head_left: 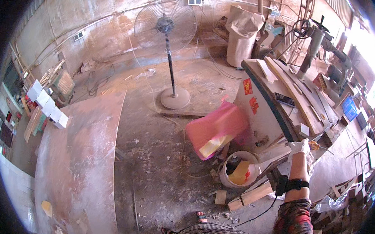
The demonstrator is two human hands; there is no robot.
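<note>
My right hand (300, 147), in a white glove, is at the near corner of a cluttered machine table (287, 122) on the right. Its fingers look curled, but what they hold, if anything, is too small to make out. A small orange-brown thing (314, 145) lies right beside the glove. My right forearm wears a black strap (297, 184) with a cable running down from it. Just left of the hand, a small pale block (304, 130) sits on the table edge. My left hand is out of the picture.
A pedestal fan (171, 65) stands at the back. Near the table are a pink bag (216, 126), a white bucket (223, 172) with scraps, and a wooden block (251, 196) on the floor. A large dusty board (81, 154) fills the left. Wood offcuts (339, 209) lie at right.
</note>
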